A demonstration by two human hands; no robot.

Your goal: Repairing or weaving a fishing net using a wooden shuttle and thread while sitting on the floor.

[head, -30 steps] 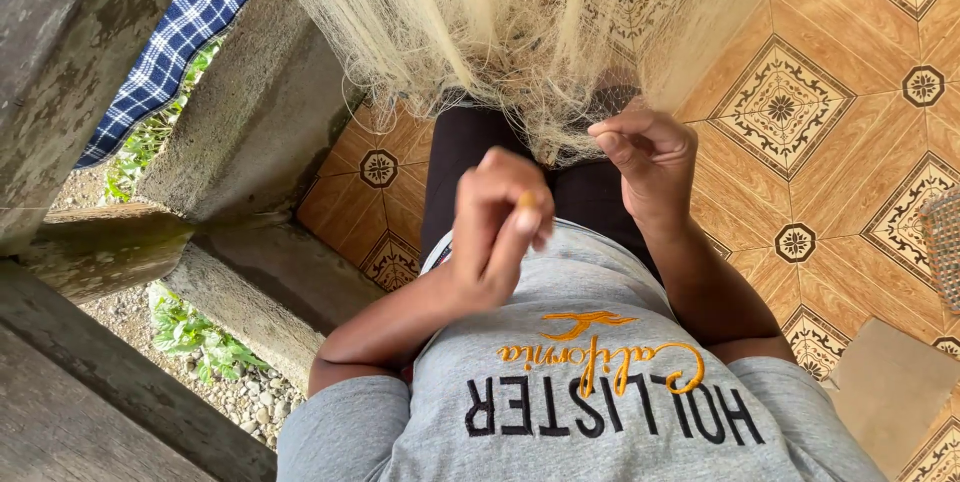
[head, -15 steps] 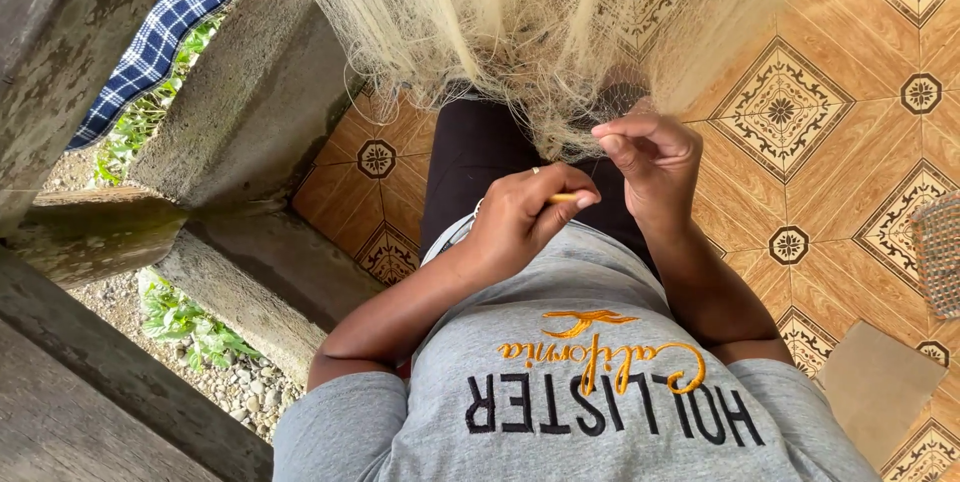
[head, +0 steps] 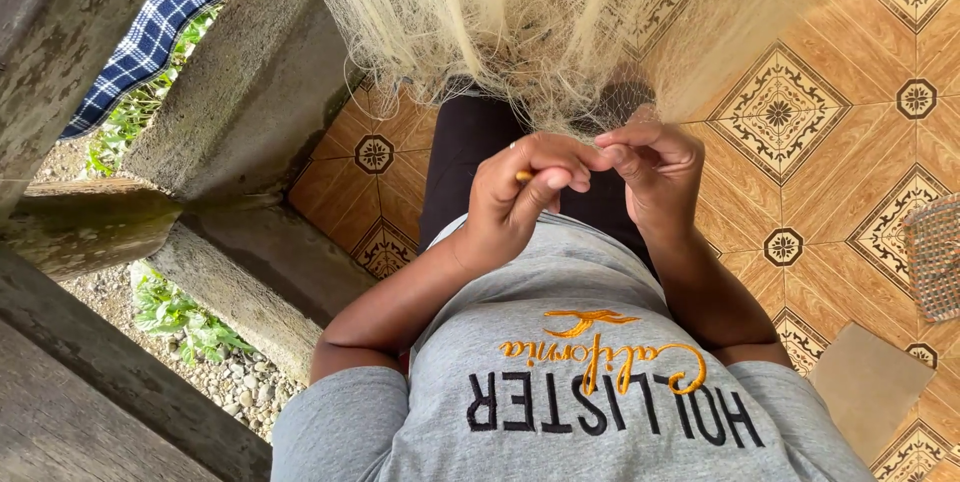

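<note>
Since the earlier frame I see the left hand [head: 520,197] has risen from the chest and closed in on the right hand [head: 655,174], so the two now meet fingertip to fingertip just below the hanging net.

Nearest to me is the grey cotton T-shirt [head: 590,382] with dark and orange lettering, filling the bottom of the head view. Just above it, both forearms angle inward. The left hand is curled shut around a small yellow-orange stick-like tool [head: 524,177], of which only a short end shows between thumb and forefinger. The right hand is pinched closed on what looks like a fine strand at the net's lower edge; the strand itself is too thin for me to make out clearly.

Beyond the hands lie the black trousers [head: 470,147], then the pale cream fine-mesh fishing net [head: 490,12], draped down from the top of the view and touching the right hand's knuckles. Under it spreads the orange patterned tile floor [head: 800,112]. At left stands a weathered grey concrete railing [head: 250,92], with a blue-and-white checked cloth [head: 170,12] behind it.
</note>
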